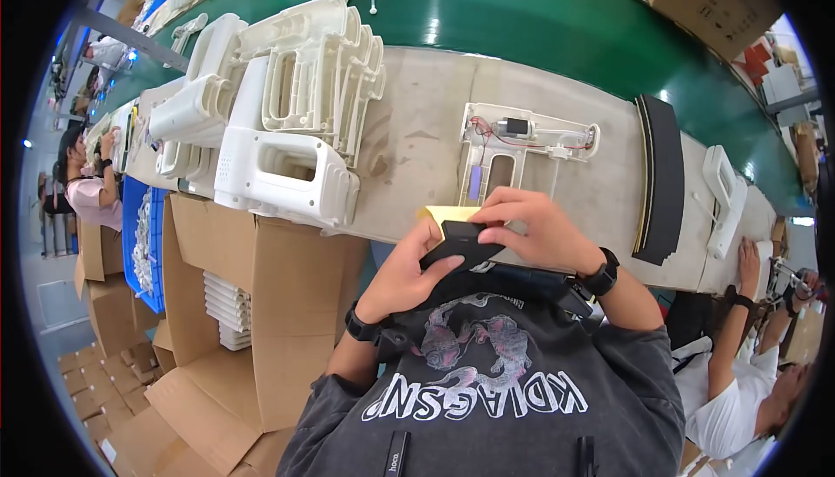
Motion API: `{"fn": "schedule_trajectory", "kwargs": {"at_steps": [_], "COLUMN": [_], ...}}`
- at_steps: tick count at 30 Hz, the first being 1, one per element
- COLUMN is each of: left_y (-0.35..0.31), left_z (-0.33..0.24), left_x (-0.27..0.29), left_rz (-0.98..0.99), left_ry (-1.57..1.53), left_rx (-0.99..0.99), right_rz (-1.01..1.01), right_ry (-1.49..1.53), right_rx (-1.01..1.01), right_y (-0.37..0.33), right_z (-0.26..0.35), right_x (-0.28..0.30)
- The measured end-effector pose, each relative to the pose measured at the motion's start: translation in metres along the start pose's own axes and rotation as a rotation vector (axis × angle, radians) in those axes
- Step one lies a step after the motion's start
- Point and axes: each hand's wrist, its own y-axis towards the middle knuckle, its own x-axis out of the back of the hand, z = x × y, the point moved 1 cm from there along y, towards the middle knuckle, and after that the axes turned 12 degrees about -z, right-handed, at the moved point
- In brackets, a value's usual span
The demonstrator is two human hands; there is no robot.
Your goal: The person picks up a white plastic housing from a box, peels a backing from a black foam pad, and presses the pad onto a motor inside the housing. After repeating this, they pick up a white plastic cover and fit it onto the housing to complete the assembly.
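Note:
Close to my body at the table's front edge, my left hand (402,275) grips a black foam strip (463,246) with yellow backing paper (450,213) along its far side. The fingers of my right hand (546,232) are closed on the strip's upper right end. Just beyond my hands lies a white plastic half-shell (478,118), its inside facing up, with a motor (512,126), red wires and a purple part (475,183) in it. To the right is a stack of black strips (663,181) with yellowish edges.
White shells (239,168) are piled at left on the table (417,86). Behind runs a green conveyor belt (435,20). An open cardboard box (300,303) and a blue bin (130,242) stand lower left. A white handled housing (722,186) and another person's hand (749,261) are at right.

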Motion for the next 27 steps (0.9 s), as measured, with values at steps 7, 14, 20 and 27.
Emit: {"fn": "schedule_trajectory", "kwargs": {"at_steps": [7,14,20,27], "left_y": [-0.014,-0.029,-0.034,-0.031], "left_z": [0.016,0.012,0.015,0.015], "left_x": [0.017,0.041,0.038,0.035], "left_rz": [0.097,0.057,0.076,0.104], "left_ry": [-0.037,-0.21,-0.237,-0.227], "left_rx": [0.142,0.172,0.221,0.22], "right_rz": [0.149,0.038,0.11,0.175], "right_ry": [-0.308,-0.669,-0.776,-0.776], "right_rx": [0.389,0.464,0.554,0.515], "right_y": [0.013,0.036,0.041,0.04], "right_z": [-0.009,-0.034,-0.036,-0.032], "right_x": [0.002,0.029,0.015,0.014]}}
